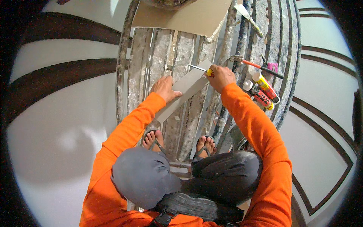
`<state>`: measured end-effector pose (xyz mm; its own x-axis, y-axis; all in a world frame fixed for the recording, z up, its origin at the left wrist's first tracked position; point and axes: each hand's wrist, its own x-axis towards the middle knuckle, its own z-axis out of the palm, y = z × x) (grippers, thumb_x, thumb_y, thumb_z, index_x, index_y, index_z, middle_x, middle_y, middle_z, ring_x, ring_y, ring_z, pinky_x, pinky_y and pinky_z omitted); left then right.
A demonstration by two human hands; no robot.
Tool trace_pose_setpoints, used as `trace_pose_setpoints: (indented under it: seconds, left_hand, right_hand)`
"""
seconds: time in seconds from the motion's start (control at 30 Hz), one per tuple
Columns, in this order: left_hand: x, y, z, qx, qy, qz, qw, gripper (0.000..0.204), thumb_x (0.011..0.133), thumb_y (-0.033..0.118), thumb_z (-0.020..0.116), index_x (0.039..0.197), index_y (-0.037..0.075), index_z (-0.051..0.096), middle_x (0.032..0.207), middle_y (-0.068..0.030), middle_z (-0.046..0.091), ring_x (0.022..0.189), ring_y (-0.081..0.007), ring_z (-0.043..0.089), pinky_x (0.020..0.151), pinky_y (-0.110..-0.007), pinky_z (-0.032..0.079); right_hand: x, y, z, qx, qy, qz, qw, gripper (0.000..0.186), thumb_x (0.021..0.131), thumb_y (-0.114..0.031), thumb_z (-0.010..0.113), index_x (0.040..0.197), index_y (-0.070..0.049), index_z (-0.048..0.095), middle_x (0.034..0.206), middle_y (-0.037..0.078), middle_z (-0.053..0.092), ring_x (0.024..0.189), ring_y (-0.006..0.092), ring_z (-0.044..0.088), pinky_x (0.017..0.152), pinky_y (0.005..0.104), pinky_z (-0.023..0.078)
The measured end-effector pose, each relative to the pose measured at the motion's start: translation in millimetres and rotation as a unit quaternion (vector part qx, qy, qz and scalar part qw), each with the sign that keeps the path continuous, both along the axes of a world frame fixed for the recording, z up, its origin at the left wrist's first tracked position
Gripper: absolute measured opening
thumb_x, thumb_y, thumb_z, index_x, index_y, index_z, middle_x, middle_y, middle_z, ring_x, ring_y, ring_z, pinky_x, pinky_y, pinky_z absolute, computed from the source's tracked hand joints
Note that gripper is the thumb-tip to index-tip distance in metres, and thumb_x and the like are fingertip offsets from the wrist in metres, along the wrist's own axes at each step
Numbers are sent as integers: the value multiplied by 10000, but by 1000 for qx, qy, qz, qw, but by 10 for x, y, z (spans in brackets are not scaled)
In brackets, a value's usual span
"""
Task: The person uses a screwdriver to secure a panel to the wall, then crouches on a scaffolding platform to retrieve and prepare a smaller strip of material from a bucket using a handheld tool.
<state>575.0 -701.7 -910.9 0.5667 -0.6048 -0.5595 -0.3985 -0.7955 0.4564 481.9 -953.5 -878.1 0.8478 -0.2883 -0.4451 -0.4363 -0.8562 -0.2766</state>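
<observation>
A narrow, flat grey strip of board [191, 89] lies slantwise across the slats in front of me, its near end toward my feet. My left hand [165, 89] grips its left edge, thumb on top and fingers along the side. In my right hand [222, 78] is a screwdriver [208, 72] with a yellow handle, partly hidden by my fingers. Its thin metal shaft points left above the strip's far end. I cannot tell whether the tip touches the board.
Paint-spattered slats [189, 125] form the platform beneath my sandalled feet. To the right lie a hammer [254, 64], a pink item [272, 67], a yellow-and-red tube [267, 88] and a black-and-red tube [258, 95]. Farther off are a putty knife [248, 19] and a brown sheet [181, 18].
</observation>
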Motion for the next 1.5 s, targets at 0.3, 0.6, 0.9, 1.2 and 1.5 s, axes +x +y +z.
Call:
trace_pose_setpoints:
  seconds: [0.3,0.6,0.9,1.2,1.5]
  left_hand:
    - [-98,113,-50,-74,32,21,997,617,720,459,878,1045,-15,654,1006,-227,718,947,-395,704,845,-471,548]
    - [-265,58,-21,-125,87,45,987,498,836,402,782,1084,-18,687,1040,-272,708,975,-426,694,877,-481,545]
    - [-165,60,-63,-52,-34,-54,997,451,890,450,731,917,0,730,967,-250,721,934,-437,704,851,-511,559]
    - [39,20,163,-83,-50,-121,988,362,896,384,731,967,29,743,926,-243,709,908,-439,690,829,-523,554]
    - [466,-584,768,109,57,-328,937,364,875,351,751,1008,12,739,1047,-259,724,1027,-410,703,917,-488,561]
  right_hand:
    - [-38,31,-11,33,-68,35,997,190,866,-253,680,947,-82,679,957,156,738,918,389,711,824,500,556]
    - [-89,8,-39,30,-54,43,997,197,846,-262,709,935,-89,677,907,154,722,877,387,697,784,490,546]
    - [209,125,33,-11,-4,122,993,158,858,-200,655,900,-66,727,913,193,744,885,397,732,796,485,576]
    - [363,217,98,-24,79,106,991,210,884,-218,639,997,-103,773,1009,201,752,981,372,733,861,462,580]
    - [348,138,35,21,63,37,997,270,853,-334,728,1000,-112,771,1015,179,755,966,382,728,870,479,576]
